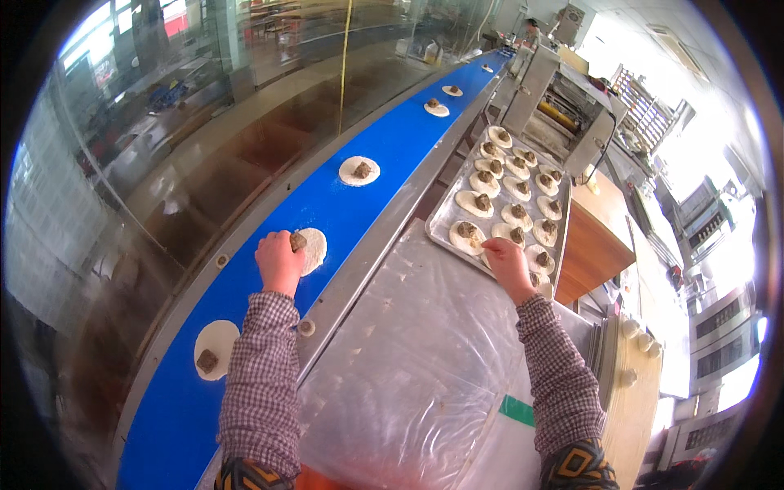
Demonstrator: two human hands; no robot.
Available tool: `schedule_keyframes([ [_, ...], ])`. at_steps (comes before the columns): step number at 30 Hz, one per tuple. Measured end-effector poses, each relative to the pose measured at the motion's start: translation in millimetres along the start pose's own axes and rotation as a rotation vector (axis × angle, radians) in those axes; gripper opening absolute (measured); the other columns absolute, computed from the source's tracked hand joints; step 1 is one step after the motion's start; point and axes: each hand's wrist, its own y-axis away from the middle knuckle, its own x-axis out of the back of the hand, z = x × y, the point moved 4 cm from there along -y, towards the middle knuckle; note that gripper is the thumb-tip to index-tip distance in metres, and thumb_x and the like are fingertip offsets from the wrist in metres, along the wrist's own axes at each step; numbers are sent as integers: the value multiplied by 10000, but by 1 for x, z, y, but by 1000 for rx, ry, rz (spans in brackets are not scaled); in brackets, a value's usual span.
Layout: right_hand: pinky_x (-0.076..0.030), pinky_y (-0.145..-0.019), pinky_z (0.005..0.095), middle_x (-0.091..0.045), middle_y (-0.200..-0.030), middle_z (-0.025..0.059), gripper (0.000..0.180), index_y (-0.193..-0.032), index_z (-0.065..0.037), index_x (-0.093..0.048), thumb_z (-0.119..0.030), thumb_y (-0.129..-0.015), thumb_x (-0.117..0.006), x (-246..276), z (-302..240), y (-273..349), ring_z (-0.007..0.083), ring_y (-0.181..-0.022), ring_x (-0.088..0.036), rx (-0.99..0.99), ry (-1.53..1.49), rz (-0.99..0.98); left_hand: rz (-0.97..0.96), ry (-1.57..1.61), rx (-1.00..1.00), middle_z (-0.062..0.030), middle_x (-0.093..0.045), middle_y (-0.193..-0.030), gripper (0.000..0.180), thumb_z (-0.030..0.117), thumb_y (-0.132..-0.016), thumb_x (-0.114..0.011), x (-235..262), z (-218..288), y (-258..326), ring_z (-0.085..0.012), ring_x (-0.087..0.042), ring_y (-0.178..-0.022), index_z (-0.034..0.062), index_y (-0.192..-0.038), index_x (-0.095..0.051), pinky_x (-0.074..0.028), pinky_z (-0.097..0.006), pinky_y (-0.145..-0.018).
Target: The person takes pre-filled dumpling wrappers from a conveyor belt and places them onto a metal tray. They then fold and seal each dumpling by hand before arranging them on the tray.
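Observation:
My left hand [279, 261] is over the blue conveyor belt [269, 306], its fingertips closed at a brown lump of filling [298, 242]. That lump is on the near side of a flat white dough round [314, 251] on the belt. My right hand [508, 265] is at the near edge of a metal tray [447, 214], fingers pinched together and pointing left. A pale dough edge [487, 260] shows just under these fingers, mostly hidden by the hand. Several dough rounds, each topped with a brown lump, fill the tray, including a round [468, 237] beside my right fingertips.
More topped dough rounds ride the belt, one nearer me [216, 349] and one farther off [359, 171]. A plastic-covered table [408, 351] lies between belt and tray. Beyond the tray stands a metal machine [563, 110]. A person [531, 33] is at the far end.

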Motion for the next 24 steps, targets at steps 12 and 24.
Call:
schedule_keyframes([
  [12,-496,-934,405,-638,-1197,125,383,-1191,-74,-639,-55,-808,-662,-170,-200,-80,313,-1044,-628,532,59,-186,-124,137,135,-241,-643,-1108,489,240,-860,-676,98,-69,89,-367,-595,-1079,-48,-1238,-560,-472,-430,-940],
  [24,-513,-812,431,-697,-964,184,511,-1017,-31,-715,-480,-774,-689,-271,-260,-76,354,-910,-645,428,86,-864,-426,559,459,-133,-617,-834,411,285,-702,-779,182,-138,150,-240,-601,-755,-29,-903,-607,-479,-372,-646],
])
